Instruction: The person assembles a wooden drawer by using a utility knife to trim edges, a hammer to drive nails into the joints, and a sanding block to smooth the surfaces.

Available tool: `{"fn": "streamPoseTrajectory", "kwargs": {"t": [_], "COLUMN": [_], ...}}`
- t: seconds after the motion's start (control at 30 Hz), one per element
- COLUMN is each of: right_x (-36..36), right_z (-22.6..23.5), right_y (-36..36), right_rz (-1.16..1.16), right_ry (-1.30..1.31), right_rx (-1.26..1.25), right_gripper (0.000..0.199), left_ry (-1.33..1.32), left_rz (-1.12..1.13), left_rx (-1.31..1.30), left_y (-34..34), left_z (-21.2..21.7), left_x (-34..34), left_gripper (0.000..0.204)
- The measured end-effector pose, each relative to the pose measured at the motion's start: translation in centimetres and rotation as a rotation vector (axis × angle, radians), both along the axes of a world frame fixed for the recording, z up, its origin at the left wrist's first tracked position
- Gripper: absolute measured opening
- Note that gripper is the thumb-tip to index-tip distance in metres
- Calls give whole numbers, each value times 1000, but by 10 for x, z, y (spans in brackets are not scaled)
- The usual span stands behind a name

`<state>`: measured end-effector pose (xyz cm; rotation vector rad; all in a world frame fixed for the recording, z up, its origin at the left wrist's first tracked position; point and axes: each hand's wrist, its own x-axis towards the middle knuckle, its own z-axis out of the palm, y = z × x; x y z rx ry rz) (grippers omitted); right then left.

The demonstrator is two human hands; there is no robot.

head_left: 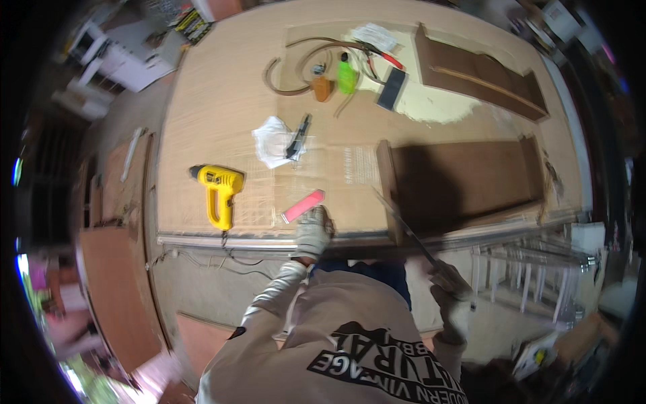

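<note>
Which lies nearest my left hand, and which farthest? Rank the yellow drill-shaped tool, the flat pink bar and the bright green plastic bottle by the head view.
1. Flat pink bar: right by the left hand, just ahead.
2. Yellow drill-shaped tool: off to the hand's left.
3. Bright green plastic bottle: well ahead, slightly right.

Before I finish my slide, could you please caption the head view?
Left hand by a pink strip, right hand holding a long thin tool, yellow power tool on the table.
</note>
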<state>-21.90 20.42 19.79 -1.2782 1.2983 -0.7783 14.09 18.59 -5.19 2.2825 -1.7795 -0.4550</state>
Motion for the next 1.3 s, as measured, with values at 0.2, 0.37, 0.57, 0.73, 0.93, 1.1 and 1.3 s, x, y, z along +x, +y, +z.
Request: {"fn": "streamPoseTrajectory", "kwargs": {"t": [0.2, 0.37, 0.57, 0.73, 0.93, 1.1, 1.3], "right_x": [71, 86, 117, 121, 130, 135, 148], "right_z": [6, 16, 50, 66, 40, -8, -18], "right_y": [52, 60, 36, 40, 28, -41, -113], "right_rz": [-100, 290, 428, 371, -241, -170, -254], "right_ry": [-44, 679, 837, 992, -232, -391, -62], "right_rx": [-47, -320, -696, -775, -127, -141, -143], "right_gripper": [42, 39, 35, 51, 107, 73, 34], "left_ry": [224, 932, 830, 689, 490, 239, 216], "left_rz": [-131, -562, -1494, -1435, -1568, -1678, -1608], "left_rx": [-138, 147, 421, 998, 0, -107, -119], "left_y": [-4, -50, -74, -99, -152, -202, -257], "left_z": [-19, 97, 140, 184, 152, 153, 126], "left_x": [53, 33, 1, -8, 9, -3, -22], "left_gripper": [58, 64, 65, 35, 25, 22, 23]}}
